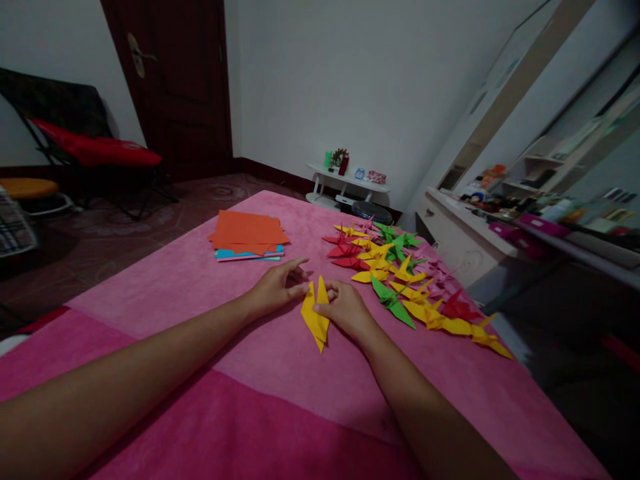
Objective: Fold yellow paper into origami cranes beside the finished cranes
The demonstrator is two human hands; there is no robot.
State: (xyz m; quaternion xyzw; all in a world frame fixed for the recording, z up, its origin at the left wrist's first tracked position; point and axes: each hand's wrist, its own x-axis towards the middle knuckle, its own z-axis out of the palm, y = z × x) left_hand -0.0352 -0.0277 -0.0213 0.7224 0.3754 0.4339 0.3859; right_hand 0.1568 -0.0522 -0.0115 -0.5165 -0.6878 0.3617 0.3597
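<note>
A yellow folded paper crane [315, 321], with two upright points at its far end and one point toward me, is held just over the pink cloth. My right hand [345, 308] pinches it from the right, thumb on its near face. My left hand [277, 287] is at its left, fingers apart, with the thumb tip at or close to the paper's upper left edge; whether it touches I cannot tell. To the right lie several finished paper cranes [393, 301] in green, yellow, red and pink.
A stack of square paper [249, 230], orange on top with blue below, lies at the back left of the pink cloth [165, 300]. Beyond stand a low white shelf [350, 179], a red-covered chair [100, 150] and a cluttered dresser [470, 227] on the right.
</note>
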